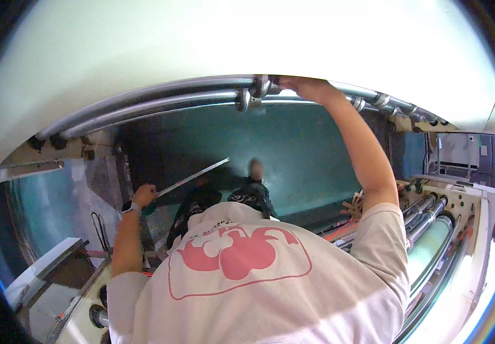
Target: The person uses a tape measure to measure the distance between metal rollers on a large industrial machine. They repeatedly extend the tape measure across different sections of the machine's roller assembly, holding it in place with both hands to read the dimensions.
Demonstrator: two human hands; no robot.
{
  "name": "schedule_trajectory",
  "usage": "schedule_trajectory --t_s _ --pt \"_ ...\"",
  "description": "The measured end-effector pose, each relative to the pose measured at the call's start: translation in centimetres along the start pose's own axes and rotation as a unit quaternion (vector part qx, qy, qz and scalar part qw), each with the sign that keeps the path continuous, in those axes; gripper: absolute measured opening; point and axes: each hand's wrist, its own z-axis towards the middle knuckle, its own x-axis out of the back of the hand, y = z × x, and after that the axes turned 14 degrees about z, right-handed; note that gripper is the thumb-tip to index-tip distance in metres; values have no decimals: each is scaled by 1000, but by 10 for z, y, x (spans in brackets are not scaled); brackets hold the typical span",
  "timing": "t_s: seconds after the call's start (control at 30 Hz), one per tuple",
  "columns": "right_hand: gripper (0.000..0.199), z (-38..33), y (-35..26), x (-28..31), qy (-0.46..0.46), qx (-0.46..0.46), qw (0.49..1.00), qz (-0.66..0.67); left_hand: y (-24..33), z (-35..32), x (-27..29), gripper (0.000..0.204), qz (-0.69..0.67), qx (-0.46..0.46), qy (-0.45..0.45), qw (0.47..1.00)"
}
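The right hand (307,87) closed around the shiny metal bar (161,103) at twelve o'clock. At nine o'clock, the left hand (144,196) gripped a long steel ruler (196,176), angled toward one o'clock.

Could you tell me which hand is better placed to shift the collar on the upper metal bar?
Probably the right hand: it already rests on the metal bar beside the collar. The left hand is low down, holding a tape measure.

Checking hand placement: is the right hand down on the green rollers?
No, the right hand is raised overhead, gripping the shiny metal bar, well above the green rollers.
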Motion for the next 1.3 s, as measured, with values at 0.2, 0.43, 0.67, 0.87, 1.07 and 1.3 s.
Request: schedule_trajectory --t_s 0.2,0.43,0.67,0.87,1.07,1.3 --pt "32 -16 -16 -96 246 -162 823 486 -10 -2 -8 24 29 -8 -7 1000" --pt "36 28 -74 -140 470 -60 424 772 -36 2 -2 22 62 -48 92 993" --pt "46 26 -87 -137 445 -151 344 813 -35 -12 0 20 -71 -8 42 997" --pt "51 38 -98 -122 437 -155 244 852 -30 -28 3 19 -60 -36 57 996" --pt "50 38 -91 -132 417 -129 265 860 10 -13 56 16 -96 -63 57 992" --pt "47 25 -76 -151 449 -127 440 767 75 -17 108 16 -31 -91 165 982"
